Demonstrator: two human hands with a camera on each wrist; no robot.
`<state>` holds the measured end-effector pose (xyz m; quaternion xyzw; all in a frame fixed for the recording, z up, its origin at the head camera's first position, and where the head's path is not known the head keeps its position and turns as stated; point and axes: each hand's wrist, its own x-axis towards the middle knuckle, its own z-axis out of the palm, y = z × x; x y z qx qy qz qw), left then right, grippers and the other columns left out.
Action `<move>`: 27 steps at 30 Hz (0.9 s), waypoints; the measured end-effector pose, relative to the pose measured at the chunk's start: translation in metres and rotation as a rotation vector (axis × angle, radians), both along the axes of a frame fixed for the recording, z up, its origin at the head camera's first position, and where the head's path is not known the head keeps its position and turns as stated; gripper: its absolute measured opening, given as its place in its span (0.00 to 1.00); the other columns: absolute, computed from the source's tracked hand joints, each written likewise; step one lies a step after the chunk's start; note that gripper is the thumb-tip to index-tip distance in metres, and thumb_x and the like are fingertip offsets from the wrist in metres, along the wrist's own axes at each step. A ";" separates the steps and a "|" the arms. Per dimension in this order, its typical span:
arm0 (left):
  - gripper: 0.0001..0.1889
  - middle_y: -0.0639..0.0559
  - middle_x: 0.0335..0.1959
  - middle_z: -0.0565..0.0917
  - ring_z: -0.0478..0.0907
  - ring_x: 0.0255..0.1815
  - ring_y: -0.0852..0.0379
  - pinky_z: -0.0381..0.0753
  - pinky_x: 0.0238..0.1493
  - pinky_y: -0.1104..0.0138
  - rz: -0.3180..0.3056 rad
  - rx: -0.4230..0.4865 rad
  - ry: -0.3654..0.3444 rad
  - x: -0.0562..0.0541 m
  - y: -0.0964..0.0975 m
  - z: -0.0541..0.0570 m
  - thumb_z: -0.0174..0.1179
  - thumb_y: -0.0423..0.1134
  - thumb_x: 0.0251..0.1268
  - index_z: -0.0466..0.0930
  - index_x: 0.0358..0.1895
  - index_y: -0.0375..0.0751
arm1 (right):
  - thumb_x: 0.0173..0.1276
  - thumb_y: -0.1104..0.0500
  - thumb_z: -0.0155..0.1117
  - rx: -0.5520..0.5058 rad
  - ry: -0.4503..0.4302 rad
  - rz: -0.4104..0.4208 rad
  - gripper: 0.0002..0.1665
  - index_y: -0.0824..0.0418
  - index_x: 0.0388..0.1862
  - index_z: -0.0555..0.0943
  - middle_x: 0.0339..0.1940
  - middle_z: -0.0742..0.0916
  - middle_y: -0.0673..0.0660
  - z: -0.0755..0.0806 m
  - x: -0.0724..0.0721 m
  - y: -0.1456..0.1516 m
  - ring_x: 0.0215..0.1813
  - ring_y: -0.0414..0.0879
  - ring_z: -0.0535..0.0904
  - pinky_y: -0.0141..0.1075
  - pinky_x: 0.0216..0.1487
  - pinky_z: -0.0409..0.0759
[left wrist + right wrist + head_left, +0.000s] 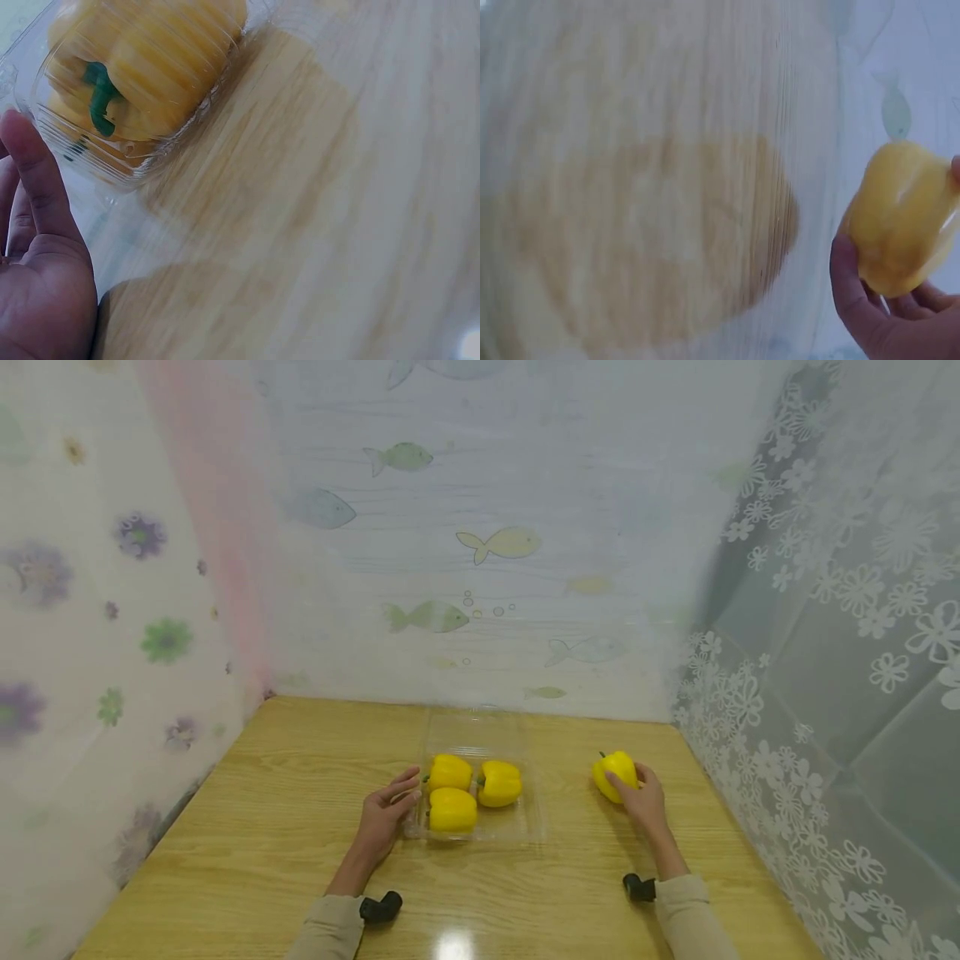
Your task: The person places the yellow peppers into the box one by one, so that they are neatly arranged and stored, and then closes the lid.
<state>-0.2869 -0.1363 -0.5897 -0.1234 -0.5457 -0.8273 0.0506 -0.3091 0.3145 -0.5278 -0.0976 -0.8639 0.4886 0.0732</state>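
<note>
A clear plastic clamshell box (531,827) lies with its lid folded back, and several yellow bell peppers (452,811) sit inside it. My left hand (380,818) is at the box's left side, fingers extended along its wall. In the left wrist view a pepper with a green stem (103,101) shows through the ribbed plastic. To the right of the box, my right hand (641,797) grips another yellow bell pepper (613,774), thumb on one side and fingers on the other. The right wrist view shows this held pepper (900,217) raised over the table.
The wooden table (300,777) carries the box near its middle. Behind it hangs a sheet (525,610) printed with fish, with a flowered curtain (112,652) on the left and a white-flowered one (840,693) on the right. Black wrist mounts (382,907) sit at both cuffs.
</note>
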 end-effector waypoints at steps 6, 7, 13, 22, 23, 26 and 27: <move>0.23 0.49 0.67 0.79 0.75 0.33 0.66 0.73 0.28 0.75 0.030 0.000 -0.022 0.000 0.002 0.000 0.62 0.26 0.69 0.70 0.62 0.12 | 0.77 0.39 0.58 -0.012 0.021 0.078 0.49 0.71 0.79 0.56 0.75 0.65 0.73 0.005 0.001 -0.008 0.74 0.66 0.62 0.59 0.71 0.66; 0.23 0.49 0.67 0.79 0.75 0.34 0.66 0.73 0.28 0.75 0.032 0.000 -0.024 0.000 0.002 0.000 0.62 0.26 0.70 0.70 0.62 0.12 | 0.77 0.39 0.58 -0.015 0.024 0.087 0.49 0.71 0.79 0.56 0.75 0.65 0.73 0.006 0.001 -0.010 0.73 0.66 0.64 0.58 0.70 0.69; 0.24 0.50 0.66 0.80 0.75 0.34 0.66 0.73 0.28 0.75 0.027 -0.002 -0.020 0.000 0.002 0.001 0.62 0.26 0.70 0.69 0.62 0.10 | 0.76 0.44 0.62 -0.098 0.058 0.178 0.46 0.68 0.80 0.57 0.74 0.66 0.71 0.017 0.004 -0.018 0.64 0.66 0.73 0.48 0.52 0.86; 0.24 0.49 0.67 0.79 0.76 0.36 0.65 0.73 0.27 0.75 0.035 0.007 -0.054 0.000 0.002 0.003 0.63 0.26 0.69 0.71 0.62 0.12 | 0.75 0.52 0.66 -0.076 0.083 0.257 0.43 0.65 0.80 0.59 0.74 0.67 0.71 0.034 0.013 -0.036 0.66 0.68 0.73 0.39 0.50 0.85; 0.23 0.49 0.67 0.79 0.77 0.36 0.65 0.73 0.27 0.75 0.039 0.007 -0.055 0.000 0.002 0.003 0.63 0.26 0.69 0.71 0.62 0.13 | 0.74 0.52 0.66 -0.067 0.099 0.248 0.43 0.63 0.80 0.59 0.74 0.67 0.70 0.029 0.010 -0.035 0.66 0.68 0.73 0.39 0.50 0.84; 0.23 0.49 0.67 0.80 0.78 0.38 0.65 0.72 0.28 0.75 0.039 0.003 -0.055 -0.001 0.002 0.002 0.63 0.26 0.69 0.71 0.62 0.13 | 0.74 0.51 0.67 -0.080 0.150 0.243 0.43 0.58 0.81 0.58 0.74 0.68 0.69 0.022 0.007 -0.037 0.67 0.69 0.72 0.42 0.52 0.83; 0.23 0.49 0.67 0.79 0.77 0.38 0.65 0.72 0.28 0.75 0.038 0.003 -0.059 -0.001 0.002 0.001 0.63 0.26 0.68 0.72 0.62 0.13 | 0.74 0.52 0.67 -0.094 0.169 0.250 0.43 0.57 0.80 0.59 0.73 0.68 0.69 0.021 0.007 -0.039 0.67 0.69 0.72 0.42 0.52 0.83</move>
